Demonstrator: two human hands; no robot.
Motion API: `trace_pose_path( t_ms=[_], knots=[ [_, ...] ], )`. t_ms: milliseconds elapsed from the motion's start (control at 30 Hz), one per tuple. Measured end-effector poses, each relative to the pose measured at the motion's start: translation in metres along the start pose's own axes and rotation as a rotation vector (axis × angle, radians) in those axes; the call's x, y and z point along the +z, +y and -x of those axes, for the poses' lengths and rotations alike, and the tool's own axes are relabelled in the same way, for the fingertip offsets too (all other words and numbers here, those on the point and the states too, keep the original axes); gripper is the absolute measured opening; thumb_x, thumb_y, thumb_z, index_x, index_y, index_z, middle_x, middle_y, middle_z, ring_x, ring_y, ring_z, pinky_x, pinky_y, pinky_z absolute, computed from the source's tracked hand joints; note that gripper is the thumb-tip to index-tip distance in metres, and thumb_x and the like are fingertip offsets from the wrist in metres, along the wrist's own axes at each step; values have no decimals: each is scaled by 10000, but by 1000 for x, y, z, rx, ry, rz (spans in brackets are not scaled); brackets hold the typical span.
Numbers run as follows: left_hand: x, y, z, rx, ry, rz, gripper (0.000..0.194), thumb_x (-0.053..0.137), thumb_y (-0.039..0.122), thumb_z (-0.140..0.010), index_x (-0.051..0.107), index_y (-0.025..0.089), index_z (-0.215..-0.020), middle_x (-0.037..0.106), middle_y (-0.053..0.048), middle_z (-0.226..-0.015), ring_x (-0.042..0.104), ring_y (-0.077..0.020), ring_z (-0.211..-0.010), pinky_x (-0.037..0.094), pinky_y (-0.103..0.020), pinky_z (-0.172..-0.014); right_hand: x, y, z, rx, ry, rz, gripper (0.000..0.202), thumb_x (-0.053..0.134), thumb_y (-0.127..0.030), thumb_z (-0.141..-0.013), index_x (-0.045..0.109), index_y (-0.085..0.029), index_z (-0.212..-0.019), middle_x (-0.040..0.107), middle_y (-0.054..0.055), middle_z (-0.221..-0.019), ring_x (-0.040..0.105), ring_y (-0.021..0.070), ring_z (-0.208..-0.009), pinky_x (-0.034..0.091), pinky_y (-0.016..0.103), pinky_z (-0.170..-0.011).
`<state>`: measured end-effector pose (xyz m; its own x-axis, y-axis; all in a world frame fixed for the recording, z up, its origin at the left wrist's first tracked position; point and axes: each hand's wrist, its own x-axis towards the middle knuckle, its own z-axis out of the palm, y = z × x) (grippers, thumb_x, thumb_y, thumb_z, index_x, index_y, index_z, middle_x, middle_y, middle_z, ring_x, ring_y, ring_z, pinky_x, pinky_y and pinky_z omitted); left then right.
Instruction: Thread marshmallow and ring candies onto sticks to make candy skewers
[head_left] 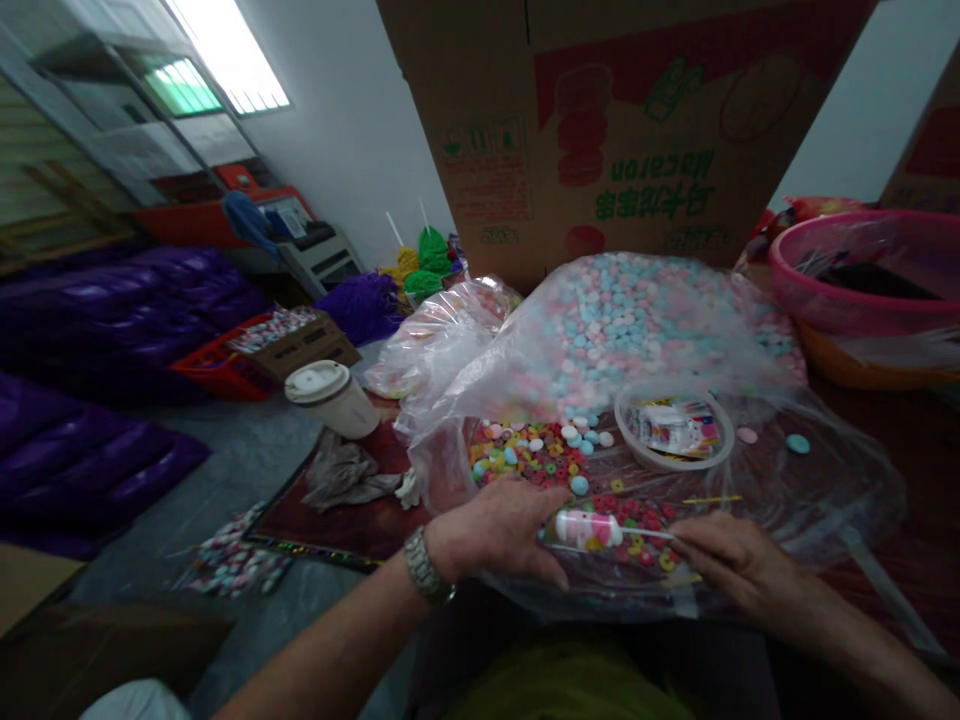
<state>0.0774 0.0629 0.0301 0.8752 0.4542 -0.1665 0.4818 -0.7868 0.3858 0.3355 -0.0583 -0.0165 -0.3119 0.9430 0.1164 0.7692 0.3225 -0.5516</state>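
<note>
A brown cardboard box (622, 130) fills the upper middle of the frame, its top cut off, and below it a big clear bag (637, 330) of pale pink, blue and white candies blurs into haze. Lower centre, the left hand (499, 530) closes its grip on a small packet (589, 528), white-pink and partly hidden by fingers. The right hand (731, 560) pinches its thin white stick (645, 535).

Pink-white candy skewer (592, 528), lying level, on clear plastic
</note>
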Motion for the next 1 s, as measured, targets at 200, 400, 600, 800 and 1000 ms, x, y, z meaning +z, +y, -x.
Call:
trace_pose_path(
  t_ms=[200,400,600,800,1000],
  knots=[
    [24,17,-9,-20,-62,51,317,684,470,-705,597,197,-841,629,-10,-702,607,-204,-653,370,-226,-506,4,-16,-8,-138,-66,144,399,276,-294,-974,574,-201,-725,591,28,-674,527,151,-633,351,258,-618],
    [34,22,-14,-41,-88,161,407,679,560,-672,591,189,-815,632,-12,-720,603,-195,-645,371,-217,-497,22,-21,-20,-160,-50,249,436,237,-299,-987,549,-191,-703,583,21,-627,506,152,-594,285,284,-600],
    [18,6,9,-56,-32,162,406,658,514,-716,577,193,-950,645,-28,-834,617,-221,-780,425,-237,-628,-4,-22,-20,-129,-62,203,474,220,-353,-987,566,-196,-703,589,25,-639,510,149,-582,309,270,-588],
    [33,14,4,15,-65,451,216,618,388,-776,576,184,-832,595,31,-702,554,-131,-642,388,-175,-547,10,-37,-33,-172,-115,232,335,348,-244,-941,539,-190,-671,568,13,-619,516,157,-597,315,280,-608],
    [59,15,0,-112,102,662,262,487,383,-843,586,141,-817,548,18,-680,464,-108,-591,373,-183,-530,14,-31,-42,-66,206,51,241,399,-295,-908,556,-177,-1049,626,79,-901,572,191,-748,424,302,-659]
  ],
)
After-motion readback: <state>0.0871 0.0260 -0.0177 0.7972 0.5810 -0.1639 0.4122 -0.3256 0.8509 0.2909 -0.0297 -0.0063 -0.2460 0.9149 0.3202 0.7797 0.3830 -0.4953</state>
